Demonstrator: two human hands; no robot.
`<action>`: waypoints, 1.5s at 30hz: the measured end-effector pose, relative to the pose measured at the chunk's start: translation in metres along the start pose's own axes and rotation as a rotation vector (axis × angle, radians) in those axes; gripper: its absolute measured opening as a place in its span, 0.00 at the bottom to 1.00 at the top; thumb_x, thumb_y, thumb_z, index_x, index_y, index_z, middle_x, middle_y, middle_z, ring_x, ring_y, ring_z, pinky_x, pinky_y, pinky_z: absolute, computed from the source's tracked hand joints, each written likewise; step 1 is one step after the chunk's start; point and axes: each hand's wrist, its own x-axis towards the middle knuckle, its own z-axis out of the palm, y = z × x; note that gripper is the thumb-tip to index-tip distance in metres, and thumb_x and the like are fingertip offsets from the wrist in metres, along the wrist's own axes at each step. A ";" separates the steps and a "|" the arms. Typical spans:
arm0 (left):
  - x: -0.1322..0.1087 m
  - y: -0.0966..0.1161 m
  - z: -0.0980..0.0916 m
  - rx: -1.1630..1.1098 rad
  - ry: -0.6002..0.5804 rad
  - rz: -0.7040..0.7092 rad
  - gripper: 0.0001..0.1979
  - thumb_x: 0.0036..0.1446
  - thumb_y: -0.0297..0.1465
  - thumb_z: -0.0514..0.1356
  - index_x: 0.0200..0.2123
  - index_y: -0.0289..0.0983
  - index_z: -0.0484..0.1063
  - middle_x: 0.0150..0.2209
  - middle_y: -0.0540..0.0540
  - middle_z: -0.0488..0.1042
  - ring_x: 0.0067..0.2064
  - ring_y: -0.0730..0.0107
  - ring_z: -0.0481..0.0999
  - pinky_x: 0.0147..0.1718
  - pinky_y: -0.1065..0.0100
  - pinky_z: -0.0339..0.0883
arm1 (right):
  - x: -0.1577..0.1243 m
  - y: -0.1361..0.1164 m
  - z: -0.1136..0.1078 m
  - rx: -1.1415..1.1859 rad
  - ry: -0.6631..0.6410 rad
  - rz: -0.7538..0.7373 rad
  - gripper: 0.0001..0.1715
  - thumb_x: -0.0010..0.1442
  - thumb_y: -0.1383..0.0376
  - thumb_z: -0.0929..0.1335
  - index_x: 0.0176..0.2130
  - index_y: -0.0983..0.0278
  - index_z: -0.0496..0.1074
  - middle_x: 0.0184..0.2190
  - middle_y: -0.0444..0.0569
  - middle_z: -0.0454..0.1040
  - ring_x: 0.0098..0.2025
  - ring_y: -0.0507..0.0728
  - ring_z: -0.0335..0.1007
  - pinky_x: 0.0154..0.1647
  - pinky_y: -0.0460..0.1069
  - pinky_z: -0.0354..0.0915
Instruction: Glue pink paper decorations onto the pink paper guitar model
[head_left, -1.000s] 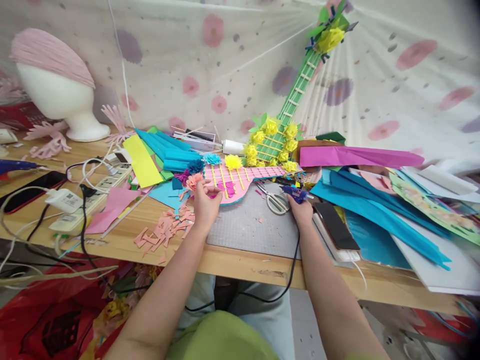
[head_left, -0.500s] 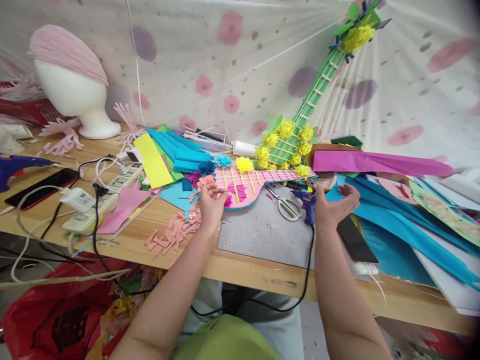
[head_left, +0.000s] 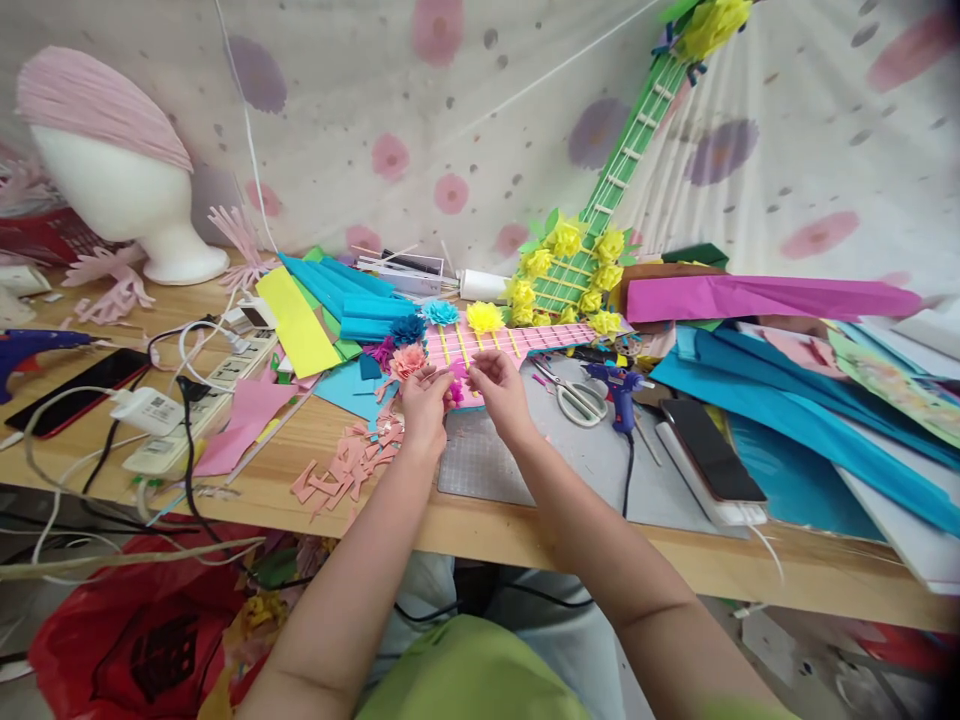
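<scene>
Pink paper guitar [head_left: 491, 347] on the table [head_left: 480, 527], both hands over its near edge! Left hand [head_left: 426, 408] pinches a magenta paper piece [head_left: 459, 376]; right hand [head_left: 504, 395] curls close, whether gripping anything I can't tell from here. Far left, red basket [head_left: 37, 237], pale pink strips [head_left: 21, 185] inside; below, yellow scraps [head_left: 261, 610] at a red plastic bag's mouth [head_left: 90, 645].

There are two hands [head_left: 425, 412], two guitars [head_left: 491, 346], two glue guns [head_left: 620, 400], two phones [head_left: 711, 450] and one mannequin head [head_left: 112, 180].

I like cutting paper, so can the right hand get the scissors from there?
Probably yes: the scissors lie on the grey mat near the right hand, and nothing seems to cover their handles.
</scene>
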 end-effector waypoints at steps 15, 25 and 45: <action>0.006 -0.007 -0.003 -0.093 0.017 0.107 0.20 0.36 0.26 0.67 0.31 0.38 0.59 0.24 0.57 0.69 0.15 0.86 0.58 0.17 0.78 0.54 | 0.009 0.009 0.019 0.137 0.026 -0.009 0.21 0.43 0.61 0.73 0.35 0.60 0.60 0.27 0.40 0.70 0.32 0.51 0.70 0.38 0.49 0.68; 0.031 0.005 -0.039 1.122 -0.232 0.970 0.23 0.42 0.31 0.66 0.43 0.39 0.65 0.45 0.42 0.72 0.49 0.58 0.70 0.51 0.57 0.62 | 0.021 0.006 -0.035 -0.092 0.032 0.126 0.18 0.43 0.69 0.69 0.34 0.61 0.59 0.23 0.37 0.69 0.26 0.50 0.70 0.33 0.48 0.68; 0.045 0.014 -0.025 1.581 -0.577 0.880 0.12 0.52 0.28 0.57 0.40 0.37 0.74 0.37 0.45 0.78 0.41 0.60 0.74 0.44 0.60 0.63 | 0.026 0.000 -0.027 -0.464 -0.262 0.198 0.23 0.44 0.78 0.67 0.36 0.59 0.56 0.25 0.37 0.72 0.31 0.53 0.73 0.33 0.48 0.68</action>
